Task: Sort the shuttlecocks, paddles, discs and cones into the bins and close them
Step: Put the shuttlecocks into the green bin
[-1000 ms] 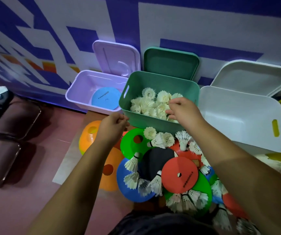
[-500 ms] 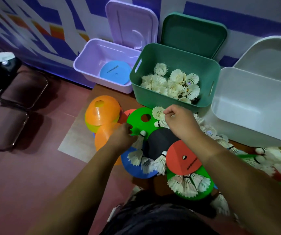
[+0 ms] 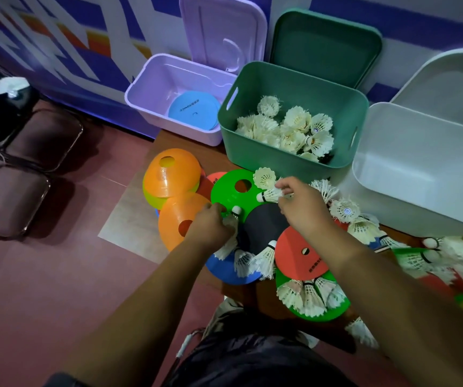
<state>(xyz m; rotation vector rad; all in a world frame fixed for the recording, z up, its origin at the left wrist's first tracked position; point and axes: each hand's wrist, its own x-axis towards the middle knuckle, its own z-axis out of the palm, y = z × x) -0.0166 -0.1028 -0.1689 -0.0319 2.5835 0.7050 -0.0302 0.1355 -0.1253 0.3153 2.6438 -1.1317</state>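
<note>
Our right hand (image 3: 303, 208) reaches forward, palm down. Its thumb and fingertips pinch the feather skirt of a shuttlecock (image 3: 271, 195), which lies nearly level with its long axis across the view and its cork toward 9 o'clock. Our left hand (image 3: 210, 227), at 8 o'clock from the right, has its fingers curled round the feathers of a second shuttlecock (image 3: 235, 212), whose white cork points toward 12 o'clock.

Both hands work over a green cone (image 3: 226, 191) and a black paddle (image 3: 264, 230). These lie in a heap with a red disc (image 3: 300, 258), orange cones (image 3: 171, 171) and loose shuttlecocks (image 3: 308, 297) on a brown worktop (image 3: 169, 138).

At 12 o'clock from the hands the green bin (image 3: 255, 152) stands open, holding a pile of shuttlecocks (image 3: 289, 129). At 11 o'clock the lilac bin (image 3: 146, 101) holds a blue disc (image 3: 194, 108), and at 2 o'clock stands the white bin (image 3: 420, 191). The lids (image 3: 325, 48) lean against a purple and white patterned wall (image 3: 57, 37). Dark chairs (image 3: 43, 135) stand at 9 o'clock on a reddish floor (image 3: 29, 303).
</note>
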